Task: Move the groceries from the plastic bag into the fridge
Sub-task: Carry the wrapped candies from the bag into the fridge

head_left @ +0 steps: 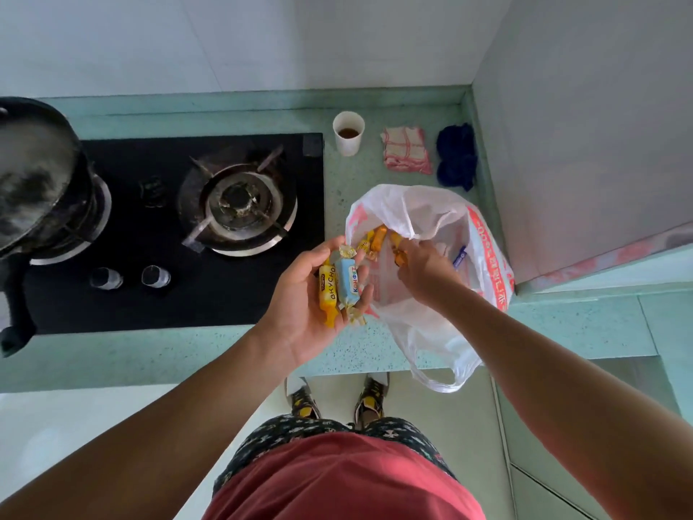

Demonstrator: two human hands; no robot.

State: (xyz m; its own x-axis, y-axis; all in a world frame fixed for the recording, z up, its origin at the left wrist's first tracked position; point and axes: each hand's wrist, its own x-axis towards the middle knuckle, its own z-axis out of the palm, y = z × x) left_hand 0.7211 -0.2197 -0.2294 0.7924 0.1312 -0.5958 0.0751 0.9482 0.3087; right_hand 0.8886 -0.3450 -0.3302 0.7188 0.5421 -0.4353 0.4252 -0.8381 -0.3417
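Note:
A white plastic bag (480, 257) with red print stands open on the green counter, right of the stove. My left hand (300, 294), palm up beside the bag's left rim, holds wrapped candies: a yellow one (327, 285) and a light blue one (348, 281). My right hand (423, 268) reaches down into the bag's mouth, its fingers closed on an orange wrapped candy (398, 253). More orange and yellow candies (375, 238) lie inside the bag near its left wall. A small blue-and-white item (459, 255) lies deeper in the bag. No fridge is in view.
A black gas stove (176, 234) fills the counter's left, with a dark pan (33, 174) on its left burner. Behind the bag stand a white paper cup (348, 134), a pink checked cloth (407, 149) and a dark blue cloth (456, 155). A grey wall rises on the right.

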